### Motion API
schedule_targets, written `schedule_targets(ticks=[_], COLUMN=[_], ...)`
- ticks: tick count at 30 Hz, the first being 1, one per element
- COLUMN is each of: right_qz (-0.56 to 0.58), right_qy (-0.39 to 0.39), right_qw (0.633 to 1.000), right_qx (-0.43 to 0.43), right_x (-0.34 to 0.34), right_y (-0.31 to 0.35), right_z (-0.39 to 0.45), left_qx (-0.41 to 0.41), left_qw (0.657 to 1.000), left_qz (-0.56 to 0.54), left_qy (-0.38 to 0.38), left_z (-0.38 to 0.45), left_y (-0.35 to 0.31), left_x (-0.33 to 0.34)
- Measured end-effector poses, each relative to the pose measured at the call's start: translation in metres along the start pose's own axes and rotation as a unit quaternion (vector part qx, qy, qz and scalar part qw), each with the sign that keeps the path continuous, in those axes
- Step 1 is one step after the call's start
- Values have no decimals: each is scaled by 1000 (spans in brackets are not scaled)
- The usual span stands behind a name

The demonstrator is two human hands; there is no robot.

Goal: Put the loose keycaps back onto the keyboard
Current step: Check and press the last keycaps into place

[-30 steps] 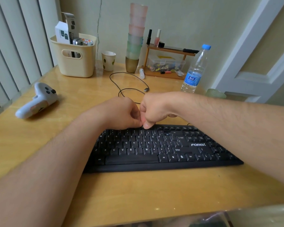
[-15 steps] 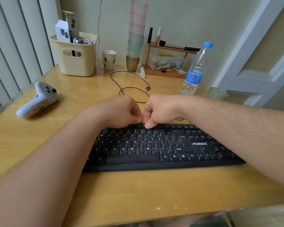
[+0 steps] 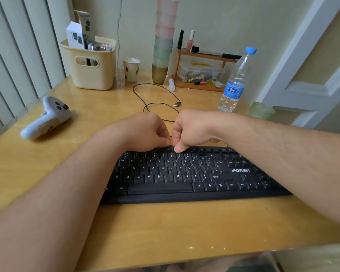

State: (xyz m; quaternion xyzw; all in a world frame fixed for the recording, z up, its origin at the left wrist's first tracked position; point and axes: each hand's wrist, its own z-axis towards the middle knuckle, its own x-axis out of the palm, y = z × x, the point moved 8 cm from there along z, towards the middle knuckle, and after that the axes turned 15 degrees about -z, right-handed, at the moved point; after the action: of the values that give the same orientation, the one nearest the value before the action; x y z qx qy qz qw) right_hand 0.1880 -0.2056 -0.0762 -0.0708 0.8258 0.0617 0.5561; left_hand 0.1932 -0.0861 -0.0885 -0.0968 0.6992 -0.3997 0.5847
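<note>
A black keyboard [image 3: 185,173] lies across the middle of the wooden table [image 3: 165,232]. Both my hands hover over its top rows, knuckles up and fingers curled. My left hand [image 3: 145,132] has its fingertips pinched together just above the number row. Right beside it, my right hand [image 3: 192,128] presses its thumb tip down on the top row of keys. No loose keycap shows; whatever lies under the fingers is hidden. A small bluish spot shows among the keys right of P.
A white controller [image 3: 45,118] lies at the left. Behind the hands runs a black cable [image 3: 157,103]. At the back stand a cream basket [image 3: 94,65], a paper cup [image 3: 131,69], stacked cups [image 3: 164,42], a small wooden shelf [image 3: 200,55] and a water bottle [image 3: 236,81].
Both hands stay together at the keyboard's top rows. My left fingertips have risen slightly off the keys, while my right thumb still presses the same spot.
</note>
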Motion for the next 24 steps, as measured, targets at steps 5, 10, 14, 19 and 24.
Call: schedule_targets(ticks=[5,10,14,19,24], right_qz=[-8,-20,-20,-54,-88], right_qy=[7,6,3,-22,-26], right_qw=[1000,1000,1000,998,996], right_qx=[-2,1,0,-7,-9], right_x=[-1,0,0,-3,-4], right_y=[1,2,2,5,11], right_z=[-1,-1,-2,-9,-8], left_qx=[3,3,5,4,-3], left_qw=[1000,1000,1000,1000,1000], left_qz=[7,8,9,10,14], left_qy=[4,5,4,4,0], left_z=[-1,0,0,0,0], left_y=[-3,-4,-4,-4,-3], left_x=[2,3,3,4,4])
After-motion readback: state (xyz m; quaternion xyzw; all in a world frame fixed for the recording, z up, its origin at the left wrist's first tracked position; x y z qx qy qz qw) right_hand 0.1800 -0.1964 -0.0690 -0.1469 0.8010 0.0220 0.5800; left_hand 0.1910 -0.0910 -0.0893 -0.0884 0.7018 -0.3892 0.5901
